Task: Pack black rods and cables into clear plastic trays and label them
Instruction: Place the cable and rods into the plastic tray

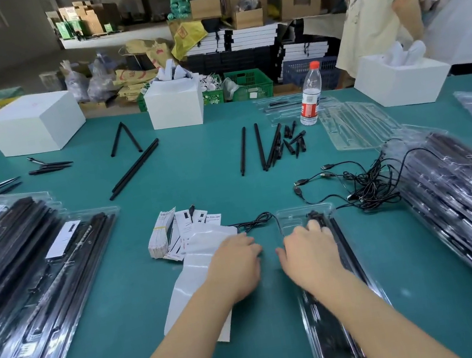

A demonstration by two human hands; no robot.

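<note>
Two packed tray stacks (pixel 27 273) (pixel 464 204) flank hands; water bottle (pixel 310 95) beyond.

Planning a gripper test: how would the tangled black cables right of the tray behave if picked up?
The black cables look thin and lie in loose loops, so probably floppy and light. They are tangled together, so lifting one likely drags the others. One strand runs toward the clear tray, so it may tug it.

labels (pixel 175 234) left of tray (pixel 305 217), cables (pixel 365 186) behind
</note>
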